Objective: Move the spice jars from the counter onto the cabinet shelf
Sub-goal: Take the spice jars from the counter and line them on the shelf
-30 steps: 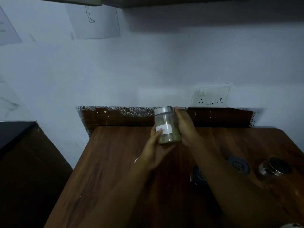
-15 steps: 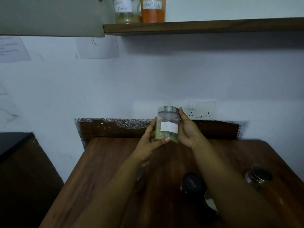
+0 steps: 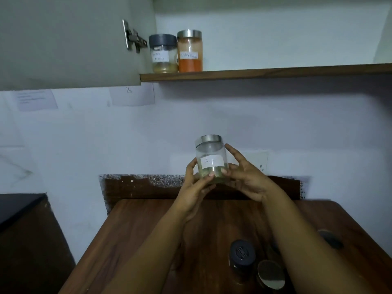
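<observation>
Now the fennel jar [image 3: 211, 160] is higher against the wall than half a second ago, and the view has tipped up with it: the cabinet shelf [image 3: 265, 72], only an edge before, shows its full front with two jars standing on it. Reading: transfer under way, lift not finished — the jar hangs well below the shelf and clear of the counter [image 3: 148, 240].

Grip: left hand [image 3: 194, 187] curled round the jar's lower left side, thumb across the front under the label. Right hand [image 3: 246, 177] on the lower right, thumb pressed to the glass near the base; its upper fingers stand off from the wall of the jar. Both hands hold the one jar, which is upright, slightly tilted.

Containers:
- Fennel jar: clear glass, steel lid, white handwritten label; greenish seed fills only the bottom part, the rest is empty.
- Garam masala jar [image 3: 163, 54]: on the shelf at its left end, beside the open cabinet door [image 3: 70, 41]; dark lid, a low layer of pale brown powder.
- Orange powder jar [image 3: 189, 52]: touching or just beside the first, steel lid, nearly full; label not legible.
- Dark-lidded jar [image 3: 241, 256] and steel-lidded jar [image 3: 270, 274]: on the counter, close together under the right forearm; contents not visible.
- One more dark lid [image 3: 331, 238] at the counter's right edge — blurred.

Judgement: free shelf lies to the right of the orange jar; at least two jars remain to move.
</observation>
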